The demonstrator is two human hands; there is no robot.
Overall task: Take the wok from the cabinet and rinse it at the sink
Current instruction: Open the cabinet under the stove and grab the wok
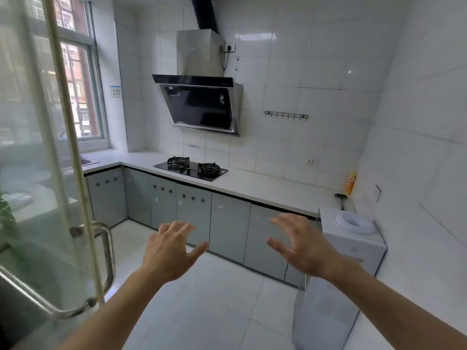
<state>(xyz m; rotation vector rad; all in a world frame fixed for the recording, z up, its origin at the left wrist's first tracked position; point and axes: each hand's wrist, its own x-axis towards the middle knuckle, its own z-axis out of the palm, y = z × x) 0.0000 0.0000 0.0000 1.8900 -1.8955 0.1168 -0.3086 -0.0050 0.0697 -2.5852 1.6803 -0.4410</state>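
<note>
Cabinet doors (228, 218) all closed under the counter; left hand (168, 251) and right hand (300, 245) hover spread, empty, sink (86, 161) far left.

1. Left hand (168, 251) and right hand (300, 245) both raised in mid-air, fingers spread, holding nothing, well apart from each other.
2. Grey cabinet doors (228, 223) all closed, running under an L-shaped white desk (265, 186).
3. Black two-burner gas stove (190, 168) set in the desk, range hood (202, 104) on the tiled wall above.
4. Sink (87, 161) at far left by the window (78, 89), mostly hidden behind a glass door (32, 173) with a metal handle (106, 258).
5. Yellow bottle (350, 183) and dark ladle (341, 198) at the desk's right end.
6. White water dispenser (353, 238) stands at right, no jug on top.
7. Hook rail (286, 115) on the wall, bare.
</note>
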